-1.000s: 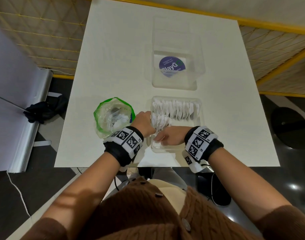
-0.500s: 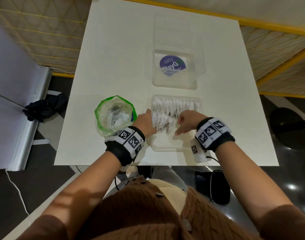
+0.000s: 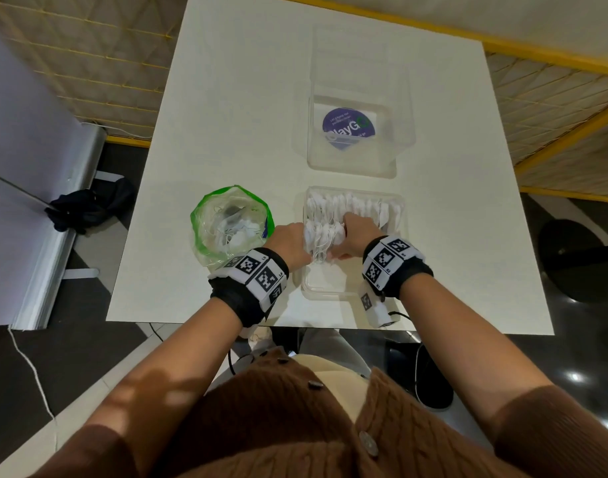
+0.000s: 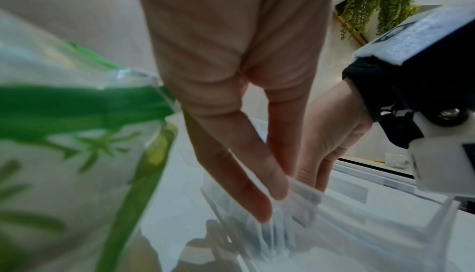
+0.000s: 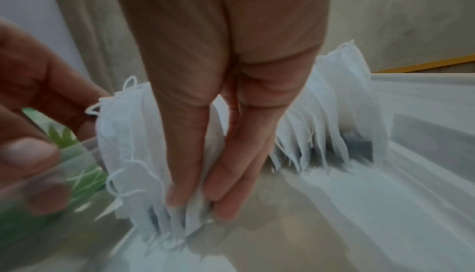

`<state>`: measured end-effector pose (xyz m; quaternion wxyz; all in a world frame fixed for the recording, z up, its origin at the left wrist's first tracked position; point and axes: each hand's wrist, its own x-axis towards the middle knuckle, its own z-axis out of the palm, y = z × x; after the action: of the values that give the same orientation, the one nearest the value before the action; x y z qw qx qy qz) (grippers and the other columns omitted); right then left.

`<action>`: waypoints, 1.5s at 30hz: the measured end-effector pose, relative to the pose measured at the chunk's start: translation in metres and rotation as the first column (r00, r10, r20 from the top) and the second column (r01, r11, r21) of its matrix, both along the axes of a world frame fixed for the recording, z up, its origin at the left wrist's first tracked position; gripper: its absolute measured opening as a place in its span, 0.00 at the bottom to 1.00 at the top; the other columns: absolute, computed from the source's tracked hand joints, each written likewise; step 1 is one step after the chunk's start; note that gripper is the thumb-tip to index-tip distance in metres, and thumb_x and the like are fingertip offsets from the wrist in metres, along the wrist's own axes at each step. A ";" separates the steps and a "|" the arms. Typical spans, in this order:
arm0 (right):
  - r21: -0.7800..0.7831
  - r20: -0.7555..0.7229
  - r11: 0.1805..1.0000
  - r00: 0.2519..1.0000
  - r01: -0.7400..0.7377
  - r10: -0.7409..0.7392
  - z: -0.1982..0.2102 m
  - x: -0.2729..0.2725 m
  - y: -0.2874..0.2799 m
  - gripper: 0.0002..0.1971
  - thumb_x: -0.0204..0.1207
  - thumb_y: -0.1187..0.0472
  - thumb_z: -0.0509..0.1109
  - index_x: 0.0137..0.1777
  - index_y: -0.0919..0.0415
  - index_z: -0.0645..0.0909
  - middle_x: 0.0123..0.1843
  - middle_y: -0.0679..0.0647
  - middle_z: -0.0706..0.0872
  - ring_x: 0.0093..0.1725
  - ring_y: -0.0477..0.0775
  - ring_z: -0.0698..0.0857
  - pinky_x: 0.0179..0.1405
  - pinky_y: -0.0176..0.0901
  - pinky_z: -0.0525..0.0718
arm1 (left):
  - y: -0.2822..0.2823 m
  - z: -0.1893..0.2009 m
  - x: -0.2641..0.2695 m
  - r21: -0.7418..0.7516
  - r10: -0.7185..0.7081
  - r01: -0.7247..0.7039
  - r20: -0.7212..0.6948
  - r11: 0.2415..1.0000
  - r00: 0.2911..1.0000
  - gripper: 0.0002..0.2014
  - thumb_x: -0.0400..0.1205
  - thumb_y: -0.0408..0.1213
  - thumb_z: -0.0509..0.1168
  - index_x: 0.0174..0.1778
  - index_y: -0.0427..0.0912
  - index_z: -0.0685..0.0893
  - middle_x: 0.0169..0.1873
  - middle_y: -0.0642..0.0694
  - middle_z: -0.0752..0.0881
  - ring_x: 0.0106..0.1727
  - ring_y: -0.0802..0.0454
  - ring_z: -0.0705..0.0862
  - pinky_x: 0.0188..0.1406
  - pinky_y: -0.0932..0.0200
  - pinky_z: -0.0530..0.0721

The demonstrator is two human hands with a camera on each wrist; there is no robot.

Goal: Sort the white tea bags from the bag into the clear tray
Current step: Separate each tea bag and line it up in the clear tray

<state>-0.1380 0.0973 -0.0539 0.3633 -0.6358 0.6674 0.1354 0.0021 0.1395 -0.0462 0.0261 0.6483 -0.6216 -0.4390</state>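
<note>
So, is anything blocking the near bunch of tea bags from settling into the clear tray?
Nothing visible. The near bunch of tea bags is already inside the clear tray, pressed between the left hand and right hand. The tray floor nearer the person lies bare.
</note>
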 end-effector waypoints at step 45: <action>-0.083 -0.010 0.792 0.795 -0.605 0.607 0.013 0.153 0.016 0.18 0.76 0.52 0.67 0.61 0.62 0.80 0.57 0.57 0.86 0.57 0.57 0.83 0.55 0.45 0.80 | 0.056 -0.005 0.120 -0.271 0.365 -0.382 -0.112 0.884 0.924 0.28 0.73 0.22 0.68 0.71 0.36 0.75 0.66 0.40 0.75 0.64 0.43 0.76 0.55 0.72 0.64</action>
<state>0.0150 0.1130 -0.0412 0.2800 -0.8316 0.4305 0.2115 0.1219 0.1958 -0.0515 0.2220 0.7319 -0.5413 -0.3493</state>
